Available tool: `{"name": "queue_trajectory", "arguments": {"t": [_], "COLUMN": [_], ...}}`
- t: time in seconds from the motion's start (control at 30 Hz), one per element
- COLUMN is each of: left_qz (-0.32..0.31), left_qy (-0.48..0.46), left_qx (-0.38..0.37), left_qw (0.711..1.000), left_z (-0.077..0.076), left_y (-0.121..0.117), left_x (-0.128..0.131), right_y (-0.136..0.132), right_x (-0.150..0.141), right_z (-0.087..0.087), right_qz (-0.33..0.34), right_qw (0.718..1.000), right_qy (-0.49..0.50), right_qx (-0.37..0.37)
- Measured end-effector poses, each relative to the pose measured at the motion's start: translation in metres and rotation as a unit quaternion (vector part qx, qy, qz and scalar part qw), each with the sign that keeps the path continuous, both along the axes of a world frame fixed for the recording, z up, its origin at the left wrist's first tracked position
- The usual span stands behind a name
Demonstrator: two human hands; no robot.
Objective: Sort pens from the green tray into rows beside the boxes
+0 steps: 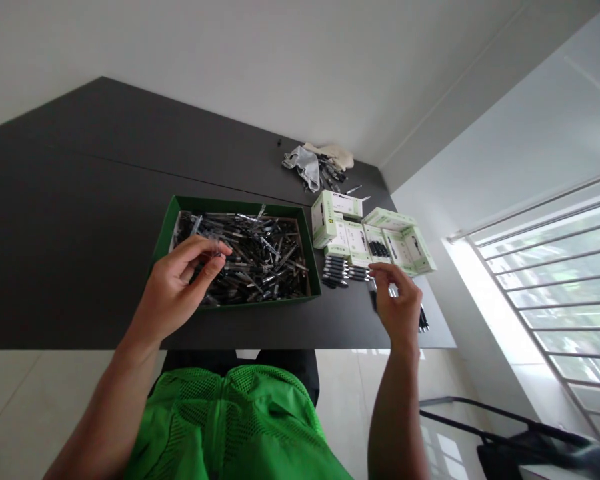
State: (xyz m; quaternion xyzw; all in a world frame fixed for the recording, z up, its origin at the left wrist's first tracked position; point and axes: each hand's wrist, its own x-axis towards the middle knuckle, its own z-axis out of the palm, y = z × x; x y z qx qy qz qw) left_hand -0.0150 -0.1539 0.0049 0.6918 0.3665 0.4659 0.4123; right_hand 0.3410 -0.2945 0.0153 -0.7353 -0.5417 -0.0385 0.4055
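Observation:
My left hand (180, 277) is over the left side of a green box (313, 263) heaped with loose pens (260, 257). Its thumb and forefinger are pinched together, with a small clear piece seeming to show at the tips, too blurred to name. My right hand (397, 300) is at the right end of the table, also with thumb and fingers closed; whatever they hold is hidden. Close by its fingertips lie dark pens in neat rows (335, 271). More pens (423, 320) show partly from behind this hand.
White-and-green cartons (323, 220) stand behind the rows, and an open one (415, 243) has pens (379, 249) beside it. Farther back are a grey cloth (305, 167), a beige cloth (337, 155) and loose pens (330, 175). A barred window (555, 293) is at right.

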Motion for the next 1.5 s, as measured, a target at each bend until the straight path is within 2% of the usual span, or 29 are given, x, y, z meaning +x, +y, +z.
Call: {"name": "queue_trajectory", "arguments": {"t": [0.1, 0.17, 0.27, 0.4, 0.57, 0.73, 0.83, 0.93, 1.17, 1.3, 1.4, 1.5], "left_qz": [-0.003, -0.003, -0.002, -0.007, -0.013, -0.011, -0.011, -0.016, -0.015, 0.003, 0.017, 0.014], "left_qy": [0.000, 0.004, 0.013, 0.020, 0.016, 0.008, 0.004, -0.009, -0.024, -0.046, -0.050, -0.055], "left_qx": [-0.001, -0.002, 0.001, 0.001, -0.005, -0.011, -0.016, -0.018, -0.022, -0.019, -0.024, -0.029], "left_qw": [1.000, 1.000, 1.000, 1.000, 1.000, 1.000, 1.000, 1.000, 0.999, 0.999, 0.998, 0.998], "left_z": [-0.001, -0.001, -0.002, -0.002, -0.001, -0.001, -0.001, 0.000, 0.000, 0.000, 0.000, 0.000], "left_y": [0.000, 0.000, 0.000, 0.000, -0.001, -0.001, -0.001, -0.002, -0.002, 0.001, 0.003, 0.003], "left_x": [0.000, 0.000, 0.000, 0.000, -0.001, -0.003, -0.004, -0.004, -0.005, -0.005, -0.004, -0.004], "right_y": [-0.010, -0.013, -0.008, 0.010, 0.044, 0.076, 0.090, 0.100, 0.121, 0.136, 0.151, 0.163], "right_x": [0.018, 0.016, -0.002, -0.035, -0.066, -0.082, -0.086, -0.090, -0.101, -0.100, -0.097, -0.096], "right_z": [-0.010, -0.012, -0.008, 0.003, 0.013, 0.008, 0.003, 0.003, 0.012, 0.022, 0.024, 0.017], "right_qz": [-0.013, 0.009, 0.080, 0.184, 0.289, 0.328, 0.368, 0.409, 0.438, 0.413, 0.350, 0.317], "right_qw": [1.000, 1.000, 0.996, 0.982, 0.946, 0.900, 0.877, 0.865, 0.835, 0.858, 0.882, 0.872], "right_qy": [0.009, 0.015, 0.017, 0.001, -0.101, -0.218, -0.225, -0.200, -0.199, -0.202, -0.225, -0.266], "right_qx": [-0.020, -0.026, -0.036, -0.042, -0.111, -0.186, -0.212, -0.211, -0.266, -0.231, -0.221, -0.262]}}
